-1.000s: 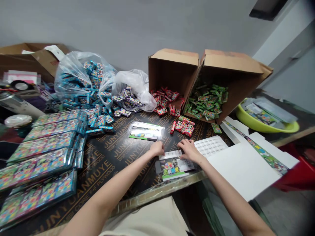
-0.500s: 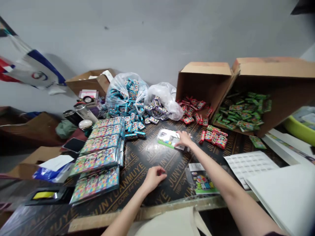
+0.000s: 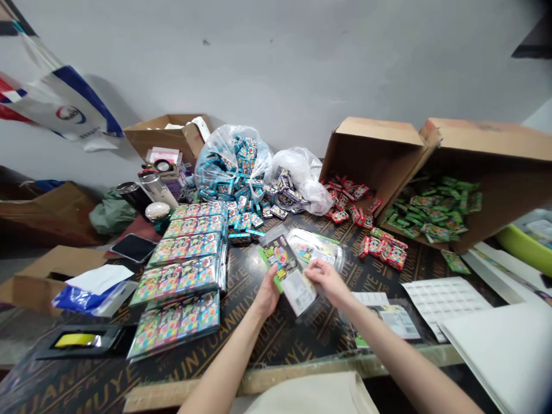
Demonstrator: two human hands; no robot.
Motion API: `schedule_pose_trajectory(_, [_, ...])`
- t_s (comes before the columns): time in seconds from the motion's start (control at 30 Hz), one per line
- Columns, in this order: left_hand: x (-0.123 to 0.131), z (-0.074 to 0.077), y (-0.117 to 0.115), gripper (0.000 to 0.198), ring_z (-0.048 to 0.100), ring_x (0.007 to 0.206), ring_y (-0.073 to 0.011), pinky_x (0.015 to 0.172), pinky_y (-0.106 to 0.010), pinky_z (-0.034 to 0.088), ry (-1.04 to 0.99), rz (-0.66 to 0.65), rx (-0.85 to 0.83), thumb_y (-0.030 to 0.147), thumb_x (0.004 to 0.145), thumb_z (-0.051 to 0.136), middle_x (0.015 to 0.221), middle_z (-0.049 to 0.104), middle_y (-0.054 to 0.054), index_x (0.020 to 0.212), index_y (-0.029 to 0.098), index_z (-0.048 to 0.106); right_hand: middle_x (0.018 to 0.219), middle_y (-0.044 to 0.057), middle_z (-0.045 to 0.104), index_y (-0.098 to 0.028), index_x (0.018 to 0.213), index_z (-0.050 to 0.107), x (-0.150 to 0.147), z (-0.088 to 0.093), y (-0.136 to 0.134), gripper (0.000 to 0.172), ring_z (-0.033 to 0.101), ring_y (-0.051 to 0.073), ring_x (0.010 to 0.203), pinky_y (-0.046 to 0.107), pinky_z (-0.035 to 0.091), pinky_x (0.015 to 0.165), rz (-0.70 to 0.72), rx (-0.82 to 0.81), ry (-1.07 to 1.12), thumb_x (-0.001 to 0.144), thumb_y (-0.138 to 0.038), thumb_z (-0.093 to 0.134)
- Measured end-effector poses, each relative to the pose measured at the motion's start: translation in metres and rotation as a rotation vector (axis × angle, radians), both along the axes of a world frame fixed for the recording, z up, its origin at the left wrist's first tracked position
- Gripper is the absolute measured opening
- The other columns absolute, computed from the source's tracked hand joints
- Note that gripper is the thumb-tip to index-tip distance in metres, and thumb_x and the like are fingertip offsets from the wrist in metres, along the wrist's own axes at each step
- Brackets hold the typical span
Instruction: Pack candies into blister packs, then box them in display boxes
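Clear plastic sleeve, flat and oblong, holding a glossy card printed with cartoon figures in green, red and yellow above a white paper panel; tilted on a diagonal, lifted over the middle of the black plywood tabletop with its gold lettering. Left hand clenched on the sleeve's lower left edge; right hand grasping its right edge, fingers curled over the plastic. Just beyond the hands, a second clear sleeved card, flat on the tabletop; near the right forearm, a third clear sleeved card. To the left, stacks of multicoloured flat packs. Farther off, small blue packets in a clear plastic bag, small purple packets beside a white plastic bag, and red packets and green packets spilling from two tipped brown cardboard boxes. At the right, a white sheet of printed labels beside a white board.
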State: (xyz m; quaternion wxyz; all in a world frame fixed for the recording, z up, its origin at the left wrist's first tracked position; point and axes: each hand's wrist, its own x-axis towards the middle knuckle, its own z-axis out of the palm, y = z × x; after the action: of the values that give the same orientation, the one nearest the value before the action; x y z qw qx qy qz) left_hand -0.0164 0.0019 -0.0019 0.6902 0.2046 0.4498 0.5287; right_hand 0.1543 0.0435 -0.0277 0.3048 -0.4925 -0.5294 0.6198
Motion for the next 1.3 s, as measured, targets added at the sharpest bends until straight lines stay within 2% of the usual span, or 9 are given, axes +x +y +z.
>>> schedule_pose_trajectory(0.07, [0.005, 0.005, -0.003, 0.064, 0.058, 0.098, -0.0266, 0.084, -0.037, 0.044, -0.169, -0.089, -0.045, 0.06, 0.072, 0.042, 0.105, 0.064, -0.012, 0.111, 0.012, 0.056, 0.065, 0.0, 0.056, -0.02, 0.084, 0.044, -0.016, 0.003, -0.022, 0.032, 0.054, 0.016, 0.057, 0.03, 0.044, 0.057, -0.042, 0.003, -0.005, 0.07, -0.044, 0.059])
schedule_pose_trajectory(0.2, [0.001, 0.007, -0.019, 0.059, 0.061, 0.089, -0.0262, 0.078, -0.037, 0.046, -0.252, -0.104, -0.122, 0.053, 0.069, 0.046, 0.095, 0.067, -0.011, 0.109, 0.012, 0.058, 0.099, 0.008, 0.055, -0.022, 0.103, 0.046, -0.03, 0.022, -0.026, 0.05, 0.051, 0.025, 0.097, 0.04, 0.039, 0.086, -0.246, 0.458, -0.286, 0.061, -0.035, 0.07])
schedule_pose_trajectory(0.33, [-0.011, 0.003, -0.036, 0.052, 0.062, 0.084, -0.0243, 0.076, -0.033, 0.045, -0.198, -0.173, -0.185, 0.048, 0.067, 0.055, 0.091, 0.068, -0.01, 0.105, 0.014, 0.06, 0.104, 0.007, 0.054, -0.023, 0.107, 0.047, -0.034, 0.048, -0.001, 0.051, 0.048, 0.024, 0.102, 0.039, 0.035, 0.092, -0.021, 0.658, -0.218, 0.063, -0.034, 0.07])
schedule_pose_trajectory(0.57, [-0.028, -0.011, -0.032, 0.065, 0.056, 0.093, -0.0285, 0.071, -0.031, 0.042, 0.087, -0.25, -0.09, 0.05, 0.05, 0.068, 0.101, 0.064, -0.01, 0.105, 0.016, 0.062, 0.069, 0.0, 0.056, -0.018, 0.065, 0.054, -0.037, 0.062, 0.023, 0.025, 0.052, 0.015, 0.07, 0.031, 0.04, 0.074, 0.36, 0.579, -0.093, 0.067, -0.038, 0.068])
schedule_pose_trajectory(0.77, [-0.037, 0.015, -0.025, 0.05, 0.056, 0.077, -0.0195, 0.066, -0.025, 0.039, 0.151, -0.297, -0.022, 0.038, 0.051, 0.072, 0.083, 0.065, -0.005, 0.094, 0.013, 0.064, 0.077, 0.0, 0.061, -0.019, 0.092, 0.061, -0.034, 0.072, 0.03, 0.031, 0.053, 0.015, 0.071, 0.029, 0.039, 0.075, 0.678, 0.599, -0.14, 0.069, -0.039, 0.066])
schedule_pose_trajectory(0.93, [-0.026, 0.038, -0.028, 0.027, 0.053, 0.055, -0.0099, 0.058, -0.021, 0.039, 0.052, -0.151, -0.154, 0.028, 0.063, 0.069, 0.069, 0.064, -0.002, 0.085, 0.012, 0.064, 0.081, 0.0, 0.061, -0.022, 0.124, 0.044, -0.038, 0.067, 0.035, 0.063, 0.055, 0.013, 0.066, 0.027, 0.044, 0.07, 0.607, 0.459, -0.008, 0.067, -0.036, 0.068])
schedule_pose_trajectory(1.07, [-0.027, 0.041, -0.024, 0.029, 0.059, 0.061, -0.0136, 0.064, -0.024, 0.043, 0.037, -0.04, -0.136, 0.028, 0.068, 0.067, 0.075, 0.067, -0.006, 0.091, 0.011, 0.064, 0.109, 0.006, 0.056, -0.026, 0.128, 0.04, -0.044, 0.053, 0.027, 0.079, 0.051, 0.021, 0.101, 0.037, 0.036, 0.092, 0.152, 0.48, -0.024, 0.058, -0.034, 0.075])
schedule_pose_trajectory(1.17, [-0.031, 0.037, -0.023, 0.031, 0.06, 0.064, -0.0155, 0.065, -0.026, 0.045, 0.064, -0.067, -0.101, 0.032, 0.072, 0.063, 0.078, 0.068, -0.008, 0.095, 0.011, 0.063, 0.111, 0.008, 0.057, -0.022, 0.118, 0.049, -0.047, 0.043, 0.016, 0.06, 0.053, 0.021, 0.102, 0.035, 0.041, 0.086, 0.164, 0.186, 0.146, 0.064, -0.041, 0.069])
schedule_pose_trajectory(1.3, [-0.033, 0.027, -0.024, 0.031, 0.059, 0.066, -0.0166, 0.064, -0.025, 0.044, 0.361, -0.103, 0.009, 0.036, 0.072, 0.064, 0.079, 0.068, -0.008, 0.087, 0.009, 0.067, 0.075, 0.001, 0.065, -0.016, 0.085, 0.058, -0.049, 0.038, 0.01, 0.033, 0.06, 0.014, 0.064, 0.025, 0.046, 0.061, 0.232, -0.046, 0.319, 0.066, -0.041, 0.067])
